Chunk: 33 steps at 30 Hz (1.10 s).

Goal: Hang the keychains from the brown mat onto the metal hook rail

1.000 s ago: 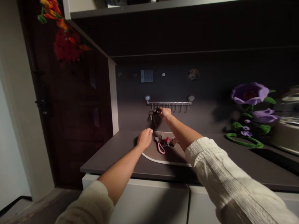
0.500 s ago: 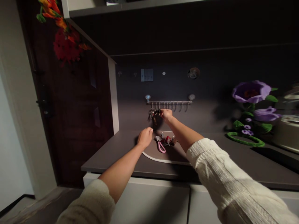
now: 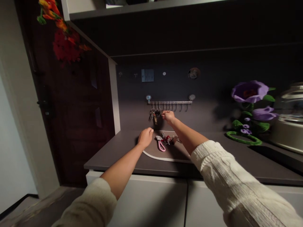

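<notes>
A metal hook rail (image 3: 170, 102) is fixed to the dark wall, and several keys (image 3: 155, 115) hang from its left hooks. Just right of those keys is my right hand (image 3: 168, 116), its fingers curled together; whether anything is between the fingertips is too small to tell. Lower down, my left hand (image 3: 145, 137) hovers over the counter with its fingers closed, their inner side hidden. On a white-edged mat (image 3: 165, 159) lie a keychain with a pink strap (image 3: 161, 145), a red charm (image 3: 168, 139) and a brown item (image 3: 175, 139).
Purple artificial flowers (image 3: 250, 92) with a green ring base (image 3: 243, 138) stand on the counter (image 3: 213, 157) at the right, beside a glass-topped appliance (image 3: 289, 126). A shelf (image 3: 151, 9) overhangs. Orange flowers (image 3: 50, 12) hang near the dark door (image 3: 78, 126).
The keys now hang freely beside my right hand, where they were against its fingertips before. The view has shifted slightly. My left hand has barely moved.
</notes>
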Tool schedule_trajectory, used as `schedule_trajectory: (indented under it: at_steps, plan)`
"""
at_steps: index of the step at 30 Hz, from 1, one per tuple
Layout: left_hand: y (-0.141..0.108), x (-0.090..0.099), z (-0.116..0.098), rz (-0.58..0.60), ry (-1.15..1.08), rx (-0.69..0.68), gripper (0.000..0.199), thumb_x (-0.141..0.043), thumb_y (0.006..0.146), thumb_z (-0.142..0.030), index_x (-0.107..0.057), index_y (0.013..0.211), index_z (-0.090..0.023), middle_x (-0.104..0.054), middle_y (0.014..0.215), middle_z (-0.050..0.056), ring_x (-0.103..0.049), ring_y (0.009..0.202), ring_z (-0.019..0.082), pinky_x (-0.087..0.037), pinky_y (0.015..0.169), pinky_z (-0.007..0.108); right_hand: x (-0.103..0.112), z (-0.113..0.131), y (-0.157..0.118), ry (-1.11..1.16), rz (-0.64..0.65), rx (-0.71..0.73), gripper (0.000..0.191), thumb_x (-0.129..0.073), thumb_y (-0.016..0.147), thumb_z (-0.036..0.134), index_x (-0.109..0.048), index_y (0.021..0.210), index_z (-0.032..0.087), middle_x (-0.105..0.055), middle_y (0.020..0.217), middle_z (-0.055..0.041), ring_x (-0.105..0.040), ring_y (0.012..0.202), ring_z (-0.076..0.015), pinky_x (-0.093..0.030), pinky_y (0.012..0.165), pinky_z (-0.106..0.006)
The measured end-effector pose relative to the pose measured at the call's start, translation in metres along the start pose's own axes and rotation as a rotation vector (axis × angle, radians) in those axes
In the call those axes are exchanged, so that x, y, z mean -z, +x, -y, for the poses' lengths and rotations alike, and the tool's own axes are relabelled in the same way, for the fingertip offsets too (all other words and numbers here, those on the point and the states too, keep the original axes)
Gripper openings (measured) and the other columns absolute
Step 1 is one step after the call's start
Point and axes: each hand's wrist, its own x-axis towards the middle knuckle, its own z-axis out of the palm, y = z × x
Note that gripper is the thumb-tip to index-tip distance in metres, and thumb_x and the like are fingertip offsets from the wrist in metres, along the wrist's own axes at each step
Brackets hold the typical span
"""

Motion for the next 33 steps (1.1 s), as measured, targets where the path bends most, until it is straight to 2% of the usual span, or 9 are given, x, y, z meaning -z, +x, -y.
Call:
schedule_trajectory:
  at_steps: [4, 11, 15, 19, 26, 33]
  plan:
    - [-0.002, 0.003, -0.002, 0.001, -0.027, 0.004, 0.027, -0.033, 0.087, -0.026, -0.056, 0.077, -0.018, -0.061, 0.072, 0.004, -0.054, 0.069, 0.014, -0.035, 0.065, 0.024, 0.007, 0.009, -0.015, 0.024, 0.002, -0.045, 0.01, -0.05, 0.07, 0.004, -0.051, 0.067, 0.013, -0.05, 0.052, 0.0031, -0.043, 0.041, -0.0028, -0.036, 0.044, -0.015]
    - [-0.006, 0.003, -0.009, 0.011, -0.095, 0.022, 0.02, -0.039, 0.083, -0.022, -0.059, 0.082, -0.018, -0.063, 0.079, 0.004, -0.055, 0.075, 0.014, -0.038, 0.07, 0.024, 0.019, 0.022, -0.048, 0.07, 0.152, -0.021, 0.008, -0.053, 0.071, 0.004, -0.054, 0.074, 0.012, -0.059, 0.063, -0.0007, -0.045, 0.045, -0.0025, -0.036, 0.046, -0.015]
    - [-0.007, -0.002, -0.013, 0.024, -0.111, 0.042, 0.017, -0.044, 0.08, -0.021, -0.059, 0.085, -0.018, -0.063, 0.085, 0.005, -0.055, 0.079, 0.014, -0.04, 0.073, 0.025, 0.026, 0.016, -0.068, 0.017, 0.167, 0.003, 0.007, -0.051, 0.075, 0.009, -0.055, 0.079, 0.013, -0.062, 0.067, -0.002, -0.049, 0.05, -0.0038, -0.037, 0.05, -0.015]
    - [-0.009, -0.004, -0.013, 0.059, -0.109, 0.026, 0.018, -0.045, 0.079, -0.016, -0.061, 0.087, -0.018, -0.062, 0.088, 0.005, -0.054, 0.081, 0.014, -0.04, 0.076, 0.025, 0.032, -0.001, -0.087, -0.078, 0.203, 0.066, 0.009, -0.05, 0.076, 0.011, -0.057, 0.082, 0.012, -0.063, 0.069, -0.0029, -0.053, 0.057, -0.0055, -0.04, 0.059, -0.017]
    - [-0.01, -0.005, -0.009, 0.181, -0.014, -0.03, 0.02, -0.048, 0.078, -0.013, -0.064, 0.087, -0.021, -0.058, 0.092, 0.005, -0.051, 0.09, 0.016, -0.039, 0.082, 0.028, 0.048, -0.039, -0.103, -0.468, 0.258, 0.265, 0.013, -0.052, 0.075, 0.016, -0.061, 0.084, 0.014, -0.065, 0.077, -0.0025, -0.056, 0.067, -0.0092, -0.041, 0.068, -0.02]
    - [-0.008, -0.005, -0.007, 0.238, 0.07, -0.058, 0.016, -0.053, 0.077, -0.016, -0.064, 0.086, -0.024, -0.056, 0.095, 0.004, -0.047, 0.096, 0.018, -0.036, 0.084, 0.03, 0.053, -0.045, -0.107, -0.884, 0.329, 0.414, 0.017, -0.05, 0.078, 0.019, -0.065, 0.086, 0.015, -0.066, 0.086, -0.0063, -0.057, 0.078, -0.0141, -0.038, 0.073, -0.023]
